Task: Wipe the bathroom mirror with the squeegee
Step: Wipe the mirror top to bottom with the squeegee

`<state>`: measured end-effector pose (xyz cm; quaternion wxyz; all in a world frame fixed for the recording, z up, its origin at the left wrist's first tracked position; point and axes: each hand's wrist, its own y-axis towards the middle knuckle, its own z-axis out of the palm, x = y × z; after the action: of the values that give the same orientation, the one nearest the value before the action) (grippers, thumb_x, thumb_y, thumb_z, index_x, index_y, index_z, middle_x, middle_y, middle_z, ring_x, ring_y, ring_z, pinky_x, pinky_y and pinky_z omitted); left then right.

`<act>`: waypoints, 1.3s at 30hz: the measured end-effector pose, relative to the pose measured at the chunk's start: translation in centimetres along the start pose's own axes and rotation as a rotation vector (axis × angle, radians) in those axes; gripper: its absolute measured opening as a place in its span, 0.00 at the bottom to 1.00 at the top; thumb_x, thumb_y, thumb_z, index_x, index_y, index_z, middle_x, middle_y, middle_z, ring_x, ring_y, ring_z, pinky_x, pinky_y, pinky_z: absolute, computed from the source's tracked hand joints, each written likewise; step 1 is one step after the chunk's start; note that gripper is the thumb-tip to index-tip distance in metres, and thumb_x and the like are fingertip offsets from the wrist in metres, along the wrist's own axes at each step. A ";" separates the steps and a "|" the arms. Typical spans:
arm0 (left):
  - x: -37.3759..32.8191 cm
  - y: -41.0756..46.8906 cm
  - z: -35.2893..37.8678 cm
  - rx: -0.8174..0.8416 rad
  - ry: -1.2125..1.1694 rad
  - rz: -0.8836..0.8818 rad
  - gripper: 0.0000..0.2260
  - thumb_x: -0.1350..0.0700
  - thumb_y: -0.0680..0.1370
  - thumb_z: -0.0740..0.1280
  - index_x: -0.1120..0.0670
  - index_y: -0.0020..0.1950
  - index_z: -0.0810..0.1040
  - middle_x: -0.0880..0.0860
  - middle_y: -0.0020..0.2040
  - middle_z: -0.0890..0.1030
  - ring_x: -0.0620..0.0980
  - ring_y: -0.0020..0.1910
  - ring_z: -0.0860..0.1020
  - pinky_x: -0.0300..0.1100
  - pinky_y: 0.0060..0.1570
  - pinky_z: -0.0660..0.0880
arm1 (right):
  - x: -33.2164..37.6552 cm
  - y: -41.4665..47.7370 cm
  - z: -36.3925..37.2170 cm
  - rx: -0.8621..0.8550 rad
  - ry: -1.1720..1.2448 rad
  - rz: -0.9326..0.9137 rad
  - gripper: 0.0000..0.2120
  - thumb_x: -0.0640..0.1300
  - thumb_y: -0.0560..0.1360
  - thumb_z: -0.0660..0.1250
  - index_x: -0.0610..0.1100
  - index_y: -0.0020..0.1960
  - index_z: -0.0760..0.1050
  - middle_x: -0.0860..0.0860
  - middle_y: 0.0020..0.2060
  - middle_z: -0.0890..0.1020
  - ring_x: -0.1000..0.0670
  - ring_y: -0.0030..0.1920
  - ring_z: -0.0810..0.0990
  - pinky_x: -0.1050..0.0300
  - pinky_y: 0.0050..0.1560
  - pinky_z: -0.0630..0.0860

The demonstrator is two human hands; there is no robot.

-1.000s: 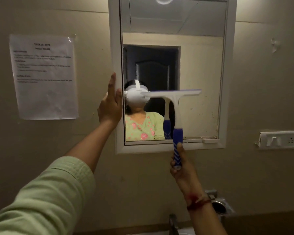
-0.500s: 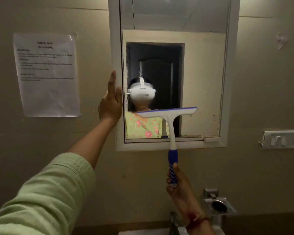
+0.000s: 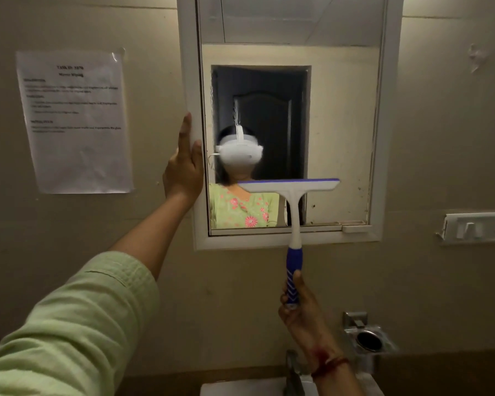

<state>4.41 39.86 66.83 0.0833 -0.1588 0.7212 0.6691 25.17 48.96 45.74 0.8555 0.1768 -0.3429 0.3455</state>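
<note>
A white-framed bathroom mirror (image 3: 343, 124) hangs on the beige wall ahead. My right hand (image 3: 303, 307) grips the blue handle of a white squeegee (image 3: 290, 190), held upright. Its blade lies level across the lower part of the glass, right of centre. My left hand (image 3: 185, 167) rests flat on the left side of the mirror frame, fingers pointing up, holding nothing. The glass reflects a person in a green top and a dark doorway.
A printed sheet (image 3: 75, 121) is taped to the wall at the left. A white switch plate (image 3: 475, 228) sits at the right. Below are a metal holder (image 3: 367, 337), a tap (image 3: 293, 372) and the white basin rim (image 3: 240, 389).
The squeegee blade has slid down the glass from about head height in the reflection to the lower part. My right hand dropped with it. My left hand stayed on the frame.
</note>
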 end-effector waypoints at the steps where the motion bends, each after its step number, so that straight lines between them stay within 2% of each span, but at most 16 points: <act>1: 0.0 0.0 0.0 -0.003 -0.002 0.001 0.21 0.47 0.81 0.50 0.43 0.75 0.52 0.63 0.45 0.80 0.62 0.35 0.77 0.45 0.34 0.65 | 0.5 0.2 0.5 0.030 0.017 -0.019 0.31 0.56 0.50 0.80 0.43 0.46 0.75 0.52 0.29 0.76 0.57 0.26 0.73 0.66 0.21 0.70; 3: -0.1 -0.1 0.0 -0.008 -0.009 0.013 0.21 0.47 0.82 0.50 0.45 0.75 0.52 0.62 0.41 0.80 0.57 0.30 0.74 0.44 0.33 0.63 | 2.0 0.9 1.8 0.078 0.044 -0.066 0.32 0.57 0.49 0.81 0.43 0.45 0.75 0.52 0.29 0.76 0.57 0.25 0.73 0.66 0.21 0.70; 5: -0.1 -0.1 0.1 -0.010 -0.011 0.016 0.21 0.48 0.82 0.50 0.46 0.75 0.52 0.62 0.41 0.80 0.53 0.29 0.71 0.43 0.33 0.62 | 3.1 1.6 2.6 0.096 0.074 -0.097 0.25 0.56 0.55 0.77 0.44 0.45 0.74 0.53 0.28 0.76 0.57 0.25 0.73 0.67 0.20 0.69; 7: -0.1 0.0 0.0 -0.010 -0.010 0.010 0.21 0.48 0.82 0.50 0.45 0.75 0.53 0.62 0.42 0.80 0.55 0.30 0.72 0.43 0.33 0.63 | 3.2 2.1 2.5 0.089 0.097 -0.110 0.22 0.56 0.58 0.75 0.44 0.45 0.74 0.53 0.27 0.76 0.57 0.24 0.73 0.67 0.20 0.69; 11: 0.0 0.0 0.0 -0.002 -0.013 0.005 0.21 0.47 0.82 0.50 0.43 0.74 0.52 0.63 0.45 0.80 0.62 0.35 0.77 0.44 0.34 0.64 | 1.0 1.3 0.3 0.074 0.072 -0.086 0.32 0.58 0.48 0.81 0.43 0.45 0.75 0.52 0.28 0.77 0.57 0.26 0.74 0.66 0.22 0.71; 15: 0.0 0.0 0.0 -0.007 -0.016 0.003 0.21 0.46 0.81 0.50 0.42 0.74 0.52 0.63 0.43 0.80 0.62 0.35 0.77 0.44 0.34 0.63 | 0.2 0.7 0.0 0.061 0.059 -0.069 0.38 0.58 0.42 0.83 0.43 0.46 0.74 0.52 0.29 0.77 0.56 0.26 0.74 0.65 0.23 0.72; 17: 0.0 -0.1 0.0 -0.012 -0.016 0.006 0.21 0.47 0.81 0.50 0.42 0.74 0.52 0.62 0.43 0.80 0.62 0.35 0.76 0.44 0.34 0.62 | 1.4 1.1 1.4 0.071 0.046 -0.089 0.34 0.58 0.46 0.82 0.44 0.45 0.75 0.52 0.29 0.76 0.57 0.26 0.74 0.66 0.23 0.71; 19: 0.0 -0.1 0.1 -0.012 -0.017 0.004 0.21 0.47 0.81 0.50 0.42 0.74 0.52 0.62 0.44 0.80 0.60 0.34 0.76 0.44 0.34 0.62 | 3.0 1.6 2.8 0.085 0.037 -0.124 0.25 0.57 0.55 0.77 0.44 0.45 0.75 0.53 0.28 0.76 0.57 0.25 0.73 0.67 0.22 0.69; 21: 0.1 0.0 0.1 -0.010 -0.021 0.006 0.21 0.46 0.81 0.50 0.43 0.74 0.52 0.62 0.43 0.80 0.57 0.31 0.74 0.43 0.34 0.63 | 3.8 2.0 3.3 0.082 0.034 -0.149 0.21 0.56 0.59 0.73 0.45 0.45 0.75 0.53 0.27 0.76 0.57 0.25 0.73 0.67 0.22 0.69; 24: 0.3 0.0 0.3 -0.012 -0.024 0.013 0.21 0.46 0.81 0.50 0.43 0.74 0.52 0.62 0.41 0.80 0.52 0.29 0.71 0.43 0.33 0.63 | 2.5 1.6 1.6 0.033 0.001 -0.131 0.26 0.57 0.55 0.76 0.44 0.45 0.75 0.52 0.29 0.76 0.57 0.27 0.73 0.66 0.23 0.70; 27: 0.5 0.0 0.3 -0.016 -0.022 0.018 0.21 0.46 0.81 0.50 0.42 0.74 0.52 0.63 0.46 0.80 0.61 0.33 0.76 0.44 0.34 0.63 | -0.5 0.5 -1.2 -0.049 -0.038 -0.022 0.23 0.54 0.59 0.72 0.42 0.49 0.74 0.51 0.32 0.75 0.55 0.29 0.72 0.65 0.23 0.70; 30: 0.4 0.0 0.3 -0.014 -0.022 0.037 0.21 0.47 0.81 0.50 0.44 0.75 0.52 0.62 0.48 0.81 0.62 0.34 0.76 0.44 0.33 0.64 | -2.3 -0.2 -2.4 -0.119 -0.044 0.045 0.19 0.51 0.61 0.69 0.42 0.48 0.73 0.50 0.30 0.75 0.55 0.27 0.72 0.65 0.22 0.68; 36: 0.3 0.0 0.2 -0.017 -0.033 0.024 0.21 0.46 0.81 0.49 0.43 0.74 0.52 0.63 0.48 0.80 0.63 0.37 0.77 0.44 0.35 0.64 | -0.4 1.0 -0.5 -0.026 0.035 -0.054 0.16 0.52 0.62 0.69 0.43 0.45 0.74 0.52 0.28 0.75 0.56 0.25 0.73 0.66 0.21 0.69; 39: 0.2 0.0 0.1 -0.003 -0.032 0.016 0.21 0.46 0.81 0.49 0.42 0.74 0.51 0.64 0.50 0.80 0.63 0.38 0.77 0.44 0.35 0.65 | -0.6 1.3 -1.0 -0.032 0.042 -0.061 0.16 0.52 0.63 0.68 0.44 0.45 0.74 0.52 0.28 0.76 0.57 0.25 0.74 0.65 0.22 0.70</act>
<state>4.24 39.92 66.77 0.0892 -0.1426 0.7202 0.6731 24.42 50.17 44.71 0.8752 0.1661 -0.3251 0.3173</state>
